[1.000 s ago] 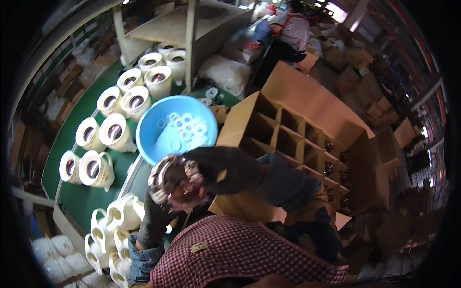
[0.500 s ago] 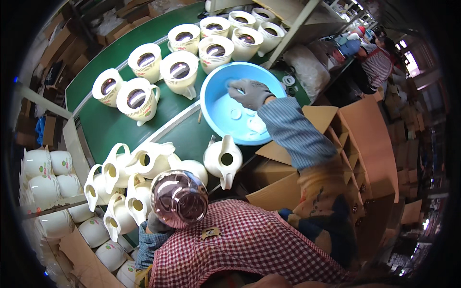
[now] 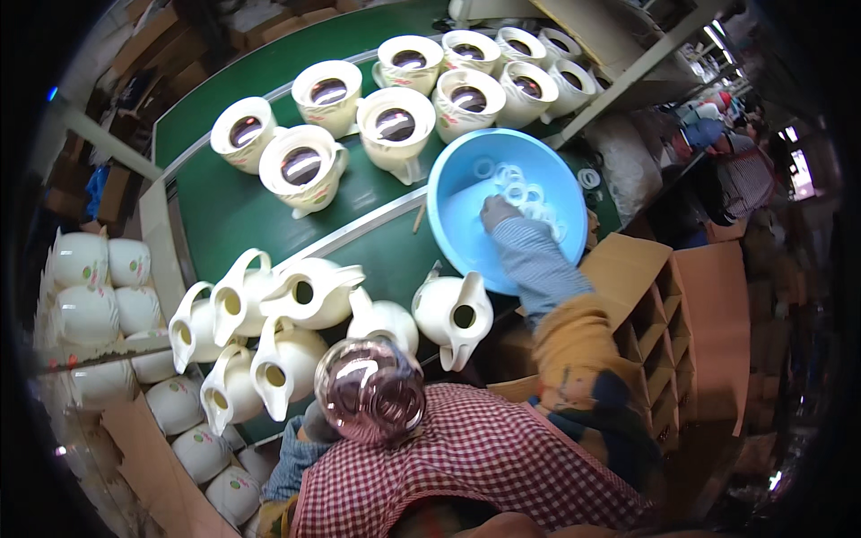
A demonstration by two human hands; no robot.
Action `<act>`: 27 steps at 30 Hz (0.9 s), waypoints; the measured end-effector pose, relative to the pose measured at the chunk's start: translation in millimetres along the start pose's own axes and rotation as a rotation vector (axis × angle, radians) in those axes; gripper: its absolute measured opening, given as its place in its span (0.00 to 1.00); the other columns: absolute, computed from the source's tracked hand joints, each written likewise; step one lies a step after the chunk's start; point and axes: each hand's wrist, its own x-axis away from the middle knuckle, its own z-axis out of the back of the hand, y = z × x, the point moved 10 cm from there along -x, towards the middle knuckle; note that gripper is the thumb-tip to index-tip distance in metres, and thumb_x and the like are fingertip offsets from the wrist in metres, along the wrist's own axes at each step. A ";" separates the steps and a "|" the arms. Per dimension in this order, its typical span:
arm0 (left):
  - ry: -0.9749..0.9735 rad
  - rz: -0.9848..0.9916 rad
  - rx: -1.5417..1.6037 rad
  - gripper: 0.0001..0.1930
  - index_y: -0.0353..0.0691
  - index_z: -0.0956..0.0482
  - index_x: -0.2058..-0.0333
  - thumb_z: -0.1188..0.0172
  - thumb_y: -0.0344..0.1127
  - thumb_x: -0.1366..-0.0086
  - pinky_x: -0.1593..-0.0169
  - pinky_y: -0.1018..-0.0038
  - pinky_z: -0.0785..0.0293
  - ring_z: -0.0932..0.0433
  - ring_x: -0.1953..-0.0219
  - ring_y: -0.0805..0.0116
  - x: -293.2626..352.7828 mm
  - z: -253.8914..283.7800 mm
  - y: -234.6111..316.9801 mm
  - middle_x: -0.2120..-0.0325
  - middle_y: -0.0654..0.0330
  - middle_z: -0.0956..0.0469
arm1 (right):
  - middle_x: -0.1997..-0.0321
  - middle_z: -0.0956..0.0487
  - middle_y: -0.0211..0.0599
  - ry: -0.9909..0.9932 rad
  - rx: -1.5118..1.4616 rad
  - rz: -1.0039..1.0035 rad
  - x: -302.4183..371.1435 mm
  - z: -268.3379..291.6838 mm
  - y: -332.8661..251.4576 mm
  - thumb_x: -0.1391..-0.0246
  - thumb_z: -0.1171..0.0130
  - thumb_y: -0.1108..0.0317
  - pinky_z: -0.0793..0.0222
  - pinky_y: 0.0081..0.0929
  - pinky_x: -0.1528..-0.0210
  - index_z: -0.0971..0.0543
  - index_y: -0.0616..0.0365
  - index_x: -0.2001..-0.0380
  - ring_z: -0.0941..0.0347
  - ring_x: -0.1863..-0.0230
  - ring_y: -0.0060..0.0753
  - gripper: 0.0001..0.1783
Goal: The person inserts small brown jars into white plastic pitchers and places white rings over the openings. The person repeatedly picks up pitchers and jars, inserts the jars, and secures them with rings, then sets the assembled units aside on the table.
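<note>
Evidently your right hand (image 3: pixel 499 213) was down in the blue basin (image 3: pixel 466 193), gloved fingers curled among the white rings (image 3: pixel 518 190); whether they pinched one you could not tell. Your left hand (image 3: pixel 316 421) gripped the shiny glass flask (image 3: pixel 369 390) from below. Beyond that grip, cream jug shells (image 3: pixel 453 314) lay empty, so by my judgement most of the fitting was left.

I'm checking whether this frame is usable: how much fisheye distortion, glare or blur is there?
Head view: strong fisheye, the green conveyor belt edges bow and the corners go black. Bright glare sits on the glass flask at the left hand. The right hand in the blue basin looks reasonably sharp.
</note>
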 end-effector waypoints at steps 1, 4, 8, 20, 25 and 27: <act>-0.018 -0.013 -0.002 0.56 0.42 0.52 0.26 0.35 0.68 0.42 0.26 0.47 0.44 0.43 0.27 0.46 -4.9 -2.2 3.4 0.27 0.48 0.47 | 0.49 0.22 0.44 0.032 -0.150 0.125 16.3 28.3 -18.1 0.33 0.47 0.56 0.30 0.44 0.42 0.21 0.50 0.48 0.25 0.44 0.47 0.17; -0.093 -0.059 -0.018 0.55 0.42 0.52 0.26 0.35 0.67 0.41 0.26 0.47 0.44 0.43 0.27 0.46 -11.8 -16.1 15.1 0.27 0.47 0.47 | 0.61 0.21 0.35 -0.133 -0.524 0.407 102.3 105.3 -81.9 0.27 0.50 0.59 0.27 0.29 0.64 0.28 0.53 0.52 0.24 0.66 0.28 0.11; -0.180 -0.097 0.050 0.54 0.42 0.51 0.26 0.35 0.66 0.40 0.26 0.46 0.44 0.43 0.27 0.46 -14.9 -11.3 23.3 0.27 0.47 0.46 | 0.61 0.19 0.37 -0.440 -1.169 0.854 274.1 161.8 -133.6 0.28 0.47 0.64 0.23 0.22 0.65 0.28 0.57 0.48 0.20 0.64 0.26 0.12; -0.202 -0.037 0.119 0.47 0.37 0.41 0.30 0.30 0.54 0.41 0.29 0.52 0.37 0.33 0.32 0.51 3.7 -19.5 21.8 0.33 0.47 0.34 | 0.53 0.18 0.39 -0.344 -1.123 0.909 386.3 123.9 -169.2 0.30 0.45 0.70 0.20 0.24 0.53 0.25 0.64 0.45 0.20 0.54 0.23 0.15; -0.191 0.017 0.166 0.50 0.38 0.42 0.30 0.29 0.59 0.43 0.28 0.51 0.39 0.35 0.31 0.51 12.8 -0.9 -1.7 0.32 0.47 0.36 | 0.53 0.16 0.41 -0.171 -0.907 0.958 406.3 121.4 -159.4 0.30 0.45 0.69 0.20 0.26 0.51 0.25 0.65 0.40 0.19 0.53 0.24 0.19; -0.253 0.083 0.247 0.52 0.38 0.44 0.29 0.29 0.62 0.43 0.27 0.50 0.40 0.36 0.31 0.50 10.7 -30.8 -1.2 0.32 0.48 0.37 | 0.51 0.16 0.45 -0.347 -0.959 0.838 409.5 112.6 -156.5 0.32 0.42 0.66 0.20 0.31 0.51 0.25 0.66 0.40 0.17 0.52 0.32 0.22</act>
